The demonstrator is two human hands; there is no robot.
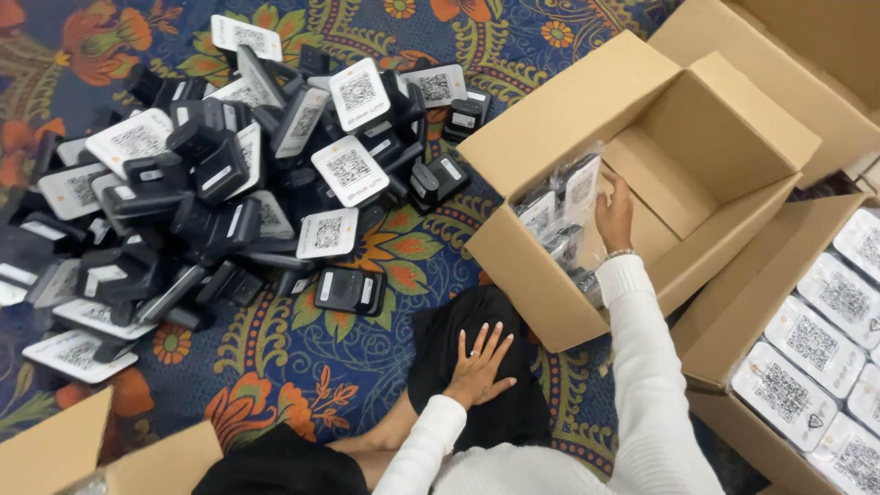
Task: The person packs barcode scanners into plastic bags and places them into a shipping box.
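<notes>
My right hand (613, 213) reaches into an open cardboard box (733, 137) and rests against a row of plastic-wrapped white-faced devices (559, 206) standing along its left inner wall. My left hand (479, 364) lies flat with fingers spread on my black-clad knee (458, 321), holding nothing. Both arms wear white knit sleeves. A large heap of black stands with white square code plates (229, 174) covers the patterned carpet to the left, well away from both hands.
A second open carton (733, 321) at the right holds wrapped white code plates (816, 348) laid flat in rows. Another cardboard box (82, 458) sits at the bottom left. A further carton flap (807, 55) lies at the top right. The floral blue carpet (302, 357) shows between them.
</notes>
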